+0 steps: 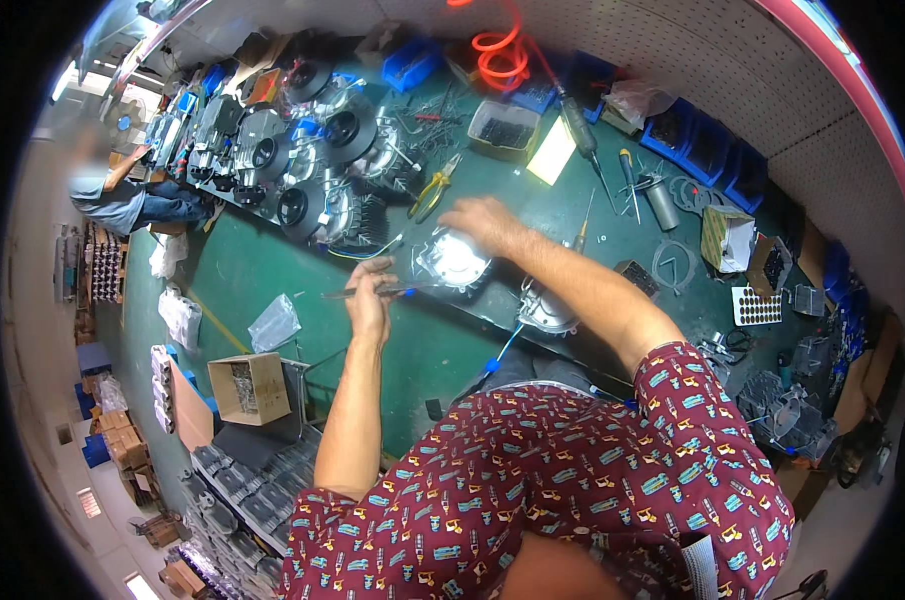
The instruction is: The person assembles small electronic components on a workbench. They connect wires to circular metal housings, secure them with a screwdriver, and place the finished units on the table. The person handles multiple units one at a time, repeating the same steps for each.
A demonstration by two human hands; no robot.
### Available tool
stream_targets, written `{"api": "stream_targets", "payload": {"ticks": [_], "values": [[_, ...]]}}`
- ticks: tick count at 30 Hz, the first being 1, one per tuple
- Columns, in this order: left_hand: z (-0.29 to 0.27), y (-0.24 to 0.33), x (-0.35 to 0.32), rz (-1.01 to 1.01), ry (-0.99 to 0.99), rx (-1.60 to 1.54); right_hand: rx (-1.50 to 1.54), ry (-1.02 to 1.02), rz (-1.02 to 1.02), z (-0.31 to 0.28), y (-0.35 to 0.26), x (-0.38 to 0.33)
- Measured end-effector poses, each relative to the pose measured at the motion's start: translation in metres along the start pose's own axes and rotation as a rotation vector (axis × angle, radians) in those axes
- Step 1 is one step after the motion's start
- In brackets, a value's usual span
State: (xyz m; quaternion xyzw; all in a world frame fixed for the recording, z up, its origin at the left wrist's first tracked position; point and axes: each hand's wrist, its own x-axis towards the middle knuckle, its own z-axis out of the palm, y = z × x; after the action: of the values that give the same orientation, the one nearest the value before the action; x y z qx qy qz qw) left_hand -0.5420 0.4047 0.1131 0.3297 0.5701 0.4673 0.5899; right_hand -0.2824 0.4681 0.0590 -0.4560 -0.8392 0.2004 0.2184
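My left hand (pixel 370 305) is closed around a slim dark tool (pixel 341 294), its shaft lying crosswise between the fingers; its exact kind is unclear. Just right of that hand sits a round, shiny metal housing (pixel 457 262) at the bench's near edge, glaring under the light. Over the housing's far side, my right hand (pixel 485 224) has its fingers bent together; whatever they hold is too small or hidden. Yellow-handled pliers (pixel 434 190) lie just beyond it. A second metal housing (pixel 547 308) is partly covered by my right forearm.
Several motor assemblies with black round fans (pixel 348 135) crowd the bench's left. Behind stand a box of small dark parts (pixel 504 130), a power screwdriver (pixel 579 128) on a red coiled hose (pixel 500 62), and blue bins (pixel 708 150). A co-worker (pixel 123 190) stands far left. An open carton (pixel 250 390) is nearby.
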Motion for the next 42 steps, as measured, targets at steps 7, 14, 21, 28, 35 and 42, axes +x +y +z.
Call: {"api": "stream_targets", "payload": {"ticks": [7, 14, 21, 28, 35, 42], "values": [[-0.033, 0.009, -0.001, 0.147, -0.14, -0.243, 0.012, -0.047, -0.025, -0.001, 0.008, 0.008], [-0.09, -0.129, 0.031, 0.136, -0.186, 0.686, -0.047, -0.077, -0.065, -0.001, 0.005, 0.012], [-0.114, -0.134, 0.061, -0.006, -0.394, 0.769, 0.008, -0.053, -0.074, 0.002, 0.009, 0.011], [-0.102, -0.062, 0.064, 0.061, -0.062, 0.674, -0.029, -0.12, -0.046, 0.0, 0.008, 0.009], [-0.056, -0.033, -0.049, -0.142, -0.588, 0.701, -0.035, -0.122, -0.055, 0.004, 0.008, 0.014], [-0.098, -0.03, -0.035, 0.122, 0.058, 0.708, -0.037, -0.121, -0.03, -0.001, 0.009, 0.01]]}}
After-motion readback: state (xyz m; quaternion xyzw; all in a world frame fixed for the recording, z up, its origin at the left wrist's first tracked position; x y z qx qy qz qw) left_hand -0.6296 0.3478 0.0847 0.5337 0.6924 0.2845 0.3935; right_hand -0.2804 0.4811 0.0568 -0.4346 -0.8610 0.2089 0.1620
